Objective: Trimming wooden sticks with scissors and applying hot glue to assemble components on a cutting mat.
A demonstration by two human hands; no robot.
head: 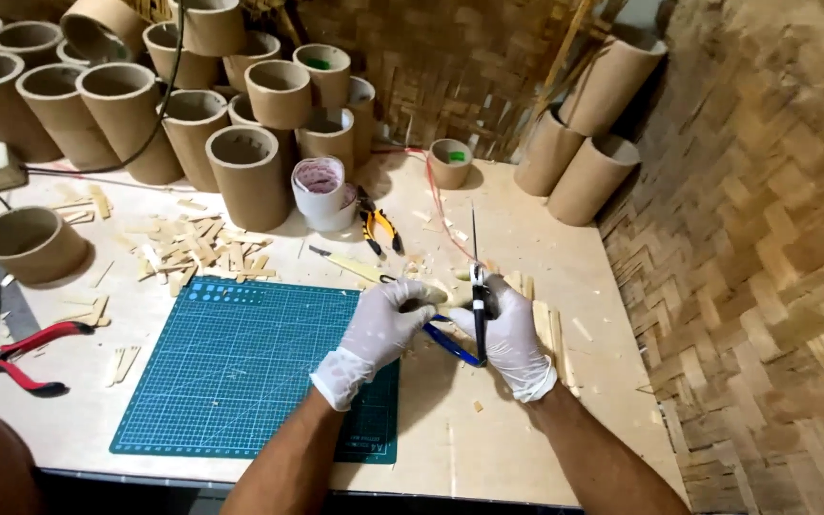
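Note:
Both hands wear white gloves and meet over the table to the right of the green cutting mat (240, 362). My right hand (510, 339) grips blue-handled pliers (477, 286) with the long thin jaws pointing up and away. My left hand (383, 324) pinches a small pale wooden strip (439, 292) right beside the pliers' jaws. More flat wooden sticks (545, 324) lie under and just right of my right hand.
Many brown cardboard tubes (248, 176) stand along the back and left, with two more at the right wall (591, 176). A white tape roll (321, 195), yellow-handled pliers (379, 227), a heap of stick offcuts (193, 250) and red-handled pliers (26, 358) lie on the table.

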